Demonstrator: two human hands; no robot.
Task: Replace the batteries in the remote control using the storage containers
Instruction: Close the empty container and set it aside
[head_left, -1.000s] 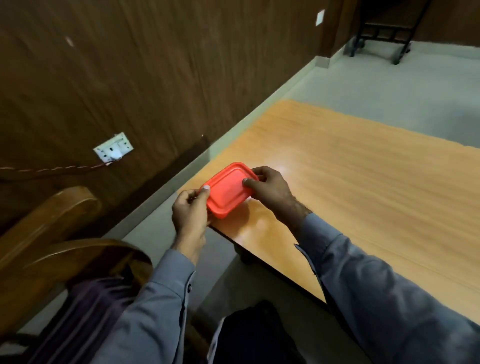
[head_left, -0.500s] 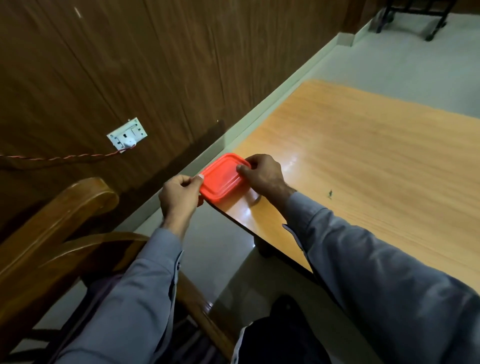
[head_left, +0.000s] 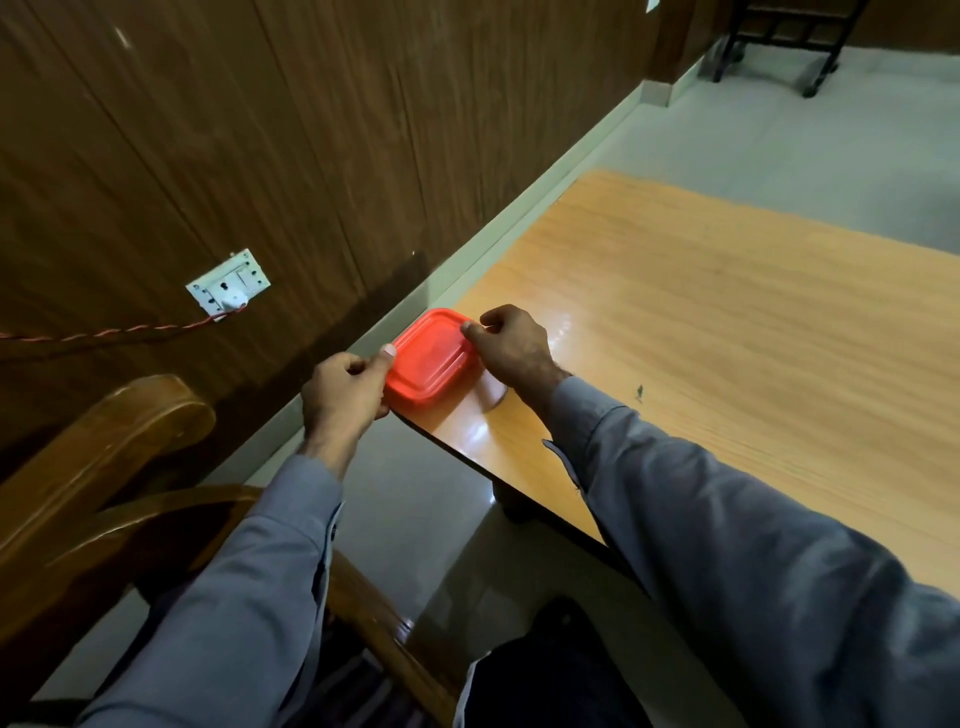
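The red container (head_left: 434, 358) sat at the near-left corner of the worktop (head_left: 727, 322), lid on, w/ both hands on it. A sec before it was held tilted just off that corner, slightly over the edge; half a sec before it had come down toward the wood. At this moment it looked flat on the corner, so the change was lift → set down.

Left hand (head_left: 345, 387) was at the container's near-left end, hanging off the worktop edge, thumb on the rim, other fingers (head_left: 358, 366) curled around the side, i.e. closed on the container. Right hand (head_left: 511, 345) was at the far-right end, thumb and forefinger pinched at the lid's rim, rest of the fingers folded; also gripping the container, prob. at the lid lip.

Only the lid showed, the base under it hidden, contents not visible. No remote or loose batteries in view anywhere on the worktop; a small dark speck lay on the wood well to the right, can't tell what.

Meaning for the task: early stage, I'd judge. Container now had support, so the right-hand pinch read as prep to peel the lid up while the left steadied it. Risk: box sat right at the corner, so a hard pull could slide it off toward the floor (head_left: 426, 499).
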